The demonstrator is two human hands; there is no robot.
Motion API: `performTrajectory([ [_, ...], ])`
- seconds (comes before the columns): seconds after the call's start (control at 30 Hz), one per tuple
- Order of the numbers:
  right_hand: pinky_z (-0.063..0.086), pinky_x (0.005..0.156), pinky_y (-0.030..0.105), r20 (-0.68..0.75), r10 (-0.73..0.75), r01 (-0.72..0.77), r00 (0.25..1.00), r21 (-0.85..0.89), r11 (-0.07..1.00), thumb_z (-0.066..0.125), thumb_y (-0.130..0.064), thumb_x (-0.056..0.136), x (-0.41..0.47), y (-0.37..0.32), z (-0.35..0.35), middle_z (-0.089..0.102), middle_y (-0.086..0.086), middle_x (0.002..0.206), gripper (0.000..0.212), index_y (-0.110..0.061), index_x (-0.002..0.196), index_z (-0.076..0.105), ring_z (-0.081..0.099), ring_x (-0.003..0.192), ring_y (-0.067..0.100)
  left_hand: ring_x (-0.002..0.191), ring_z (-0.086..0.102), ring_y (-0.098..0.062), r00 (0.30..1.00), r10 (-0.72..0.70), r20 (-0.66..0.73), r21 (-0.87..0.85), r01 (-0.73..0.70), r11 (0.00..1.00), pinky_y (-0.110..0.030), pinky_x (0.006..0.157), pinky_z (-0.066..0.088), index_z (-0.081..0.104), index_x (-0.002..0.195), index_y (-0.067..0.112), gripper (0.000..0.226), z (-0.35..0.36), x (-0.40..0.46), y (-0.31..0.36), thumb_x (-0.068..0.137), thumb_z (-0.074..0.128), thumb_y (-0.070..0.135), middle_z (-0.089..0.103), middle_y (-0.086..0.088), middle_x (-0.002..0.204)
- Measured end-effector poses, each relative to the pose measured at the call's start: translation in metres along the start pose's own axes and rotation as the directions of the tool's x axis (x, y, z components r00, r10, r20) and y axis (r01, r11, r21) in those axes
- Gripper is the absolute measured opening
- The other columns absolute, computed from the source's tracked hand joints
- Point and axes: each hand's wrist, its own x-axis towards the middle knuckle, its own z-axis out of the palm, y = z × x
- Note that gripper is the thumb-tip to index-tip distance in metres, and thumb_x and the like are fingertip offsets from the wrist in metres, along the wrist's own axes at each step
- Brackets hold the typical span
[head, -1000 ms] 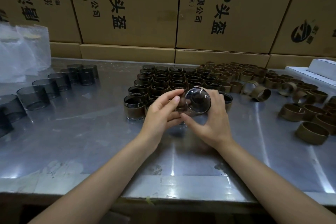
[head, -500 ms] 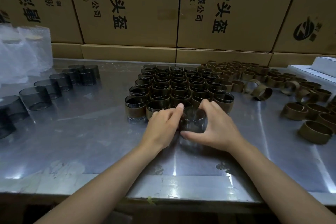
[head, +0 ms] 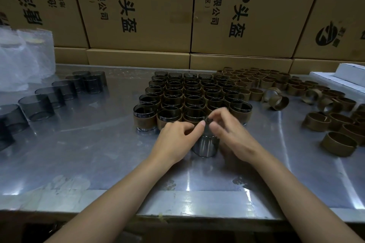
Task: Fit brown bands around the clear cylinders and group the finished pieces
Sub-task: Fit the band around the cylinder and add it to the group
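Since a second ago the smoky clear plastic cylinder (head: 205,147) has come down onto the steel desk (head: 98,154); left hand (head: 177,140) and right hand (head: 235,136) pinch its rim, each grip clamped, likely to steady it beside the finished group (head: 189,96).

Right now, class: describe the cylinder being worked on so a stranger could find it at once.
Start at the steel table and find the block of brown-banded cylinders at its middle. Just in front of that block, one clear cylinder stands alone between the left hand and right hand. Unlike its neighbours, its visible wall shows no brown band.
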Motion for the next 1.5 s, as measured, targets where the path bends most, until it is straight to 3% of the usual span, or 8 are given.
performTrajectory([
  [0.07, 0.041, 0.077, 0.024, -0.238, -0.021, 0.037, 0.971, 0.062, 0.997, 0.032, -0.073, 0.083, 0.003, 0.002, -0.003, 0.055, -0.008, 0.093, 0.057, -0.023, 0.099, 0.054, 0.052, 0.091, 0.008, 0.064, 0.059, -0.015, 1.0, -0.005, -0.009, -0.021, 0.005, 1.0, -0.036, 0.063, 0.045, 0.07, 0.071, 0.014, 0.06, 0.0, 0.0, 0.001, 0.095, 0.037, 0.058, 0.064, -0.006, 0.061],
  [0.2, 0.027, 0.074, 0.017, -0.65, 0.166, -0.142, 0.742, 0.089, 0.986, 0.037, -0.043, 0.096, 0.014, 0.02, -0.019, 0.051, -0.003, 0.095, 0.034, -0.015, 0.093, 0.055, 0.046, 0.099, 0.015, 0.065, 0.059, -0.024, 1.0, -0.007, -0.018, -0.053, 0.006, 0.999, -0.041, 0.067, 0.047, 0.062, 0.07, -0.001, 0.069, 0.0, -0.001, 0.002, 0.096, 0.032, 0.055, 0.062, -0.016, 0.066],
  [0.3, 0.02, 0.085, 0.018, -0.707, 0.366, -0.385, 0.605, 0.142, 0.912, 0.042, -0.028, 0.099, 0.021, 0.054, -0.035, 0.045, 0.009, 0.123, 0.023, -0.013, 0.108, 0.057, 0.037, 0.12, 0.022, 0.062, 0.056, -0.023, 0.999, -0.007, -0.031, -0.06, 0.005, 0.998, -0.038, 0.062, 0.044, 0.056, 0.066, -0.002, 0.069, 0.001, -0.001, 0.003, 0.096, 0.031, 0.054, 0.059, -0.016, 0.063],
  [0.43, 0.027, 0.094, 0.03, -0.659, 0.569, -0.62, 0.492, 0.194, 0.76, 0.042, -0.02, 0.098, 0.023, 0.091, -0.046, 0.035, 0.01, 0.14, 0.029, -0.013, 0.124, 0.054, 0.031, 0.131, 0.025, 0.062, 0.056, -0.017, 0.999, -0.002, -0.049, -0.032, 0.0, 0.999, -0.032, 0.061, 0.042, 0.061, 0.067, -0.001, 0.067, 0.003, 0.001, 0.001, 0.099, 0.029, 0.049, 0.062, -0.012, 0.064],
  [0.57, 0.031, 0.105, 0.042, -0.614, 0.62, -0.72, 0.489, 0.118, 0.684, 0.043, -0.025, 0.097, 0.036, 0.107, -0.053, 0.028, 0.01, 0.151, 0.039, -0.015, 0.135, 0.048, 0.028, 0.136, 0.029, 0.062, 0.055, -0.018, 0.997, 0.006, -0.074, -0.019, -0.007, 1.0, -0.031, 0.06, 0.04, 0.056, 0.063, 0.001, 0.064, 0.005, 0.003, -0.001, 0.099, 0.03, 0.048, 0.061, -0.011, 0.063],
  [0.87, 0.022, 0.112, 0.045, -0.509, 0.679, -0.807, 0.529, -0.055, 0.588, 0.038, -0.036, 0.098, 0.056, 0.125, -0.058, 0.017, 0.013, 0.158, 0.052, -0.021, 0.147, 0.034, 0.022, 0.141, 0.035, 0.049, 0.041, -0.008, 0.998, 0.011, -0.062, -0.011, -0.012, 1.0, -0.021, 0.05, 0.03, 0.036, 0.05, 0.015, 0.059, 0.007, 0.006, -0.004, 0.097, 0.031, 0.05, 0.04, 0.009, 0.042],
  [1.13, 0.022, 0.112, 0.045, -0.468, 0.698, -0.83, 0.542, -0.166, 0.533, 0.034, -0.033, 0.1, 0.058, 0.122, -0.058, 0.019, 0.01, 0.158, 0.05, -0.016, 0.147, 0.034, 0.023, 0.14, 0.035, 0.066, 0.057, -0.024, 0.998, 0.03, -0.046, -0.036, -0.032, 0.999, -0.037, 0.063, 0.042, 0.06, 0.071, -0.003, 0.068, 0.005, 0.006, -0.003, 0.098, 0.029, 0.051, 0.062, -0.014, 0.066],
  [1.5, 0.029, 0.106, 0.044, -0.531, 0.642, -0.796, 0.553, -0.108, 0.596, 0.039, -0.017, 0.098, 0.054, 0.118, -0.058, 0.032, 0.009, 0.151, 0.042, -0.007, 0.138, 0.045, 0.03, 0.133, 0.033, 0.065, 0.058, -0.015, 1.0, -0.004, -0.019, -0.055, 0.003, 0.998, -0.03, 0.063, 0.043, 0.063, 0.069, 0.002, 0.063, 0.006, 0.008, -0.005, 0.099, 0.033, 0.048, 0.065, -0.005, 0.066],
])
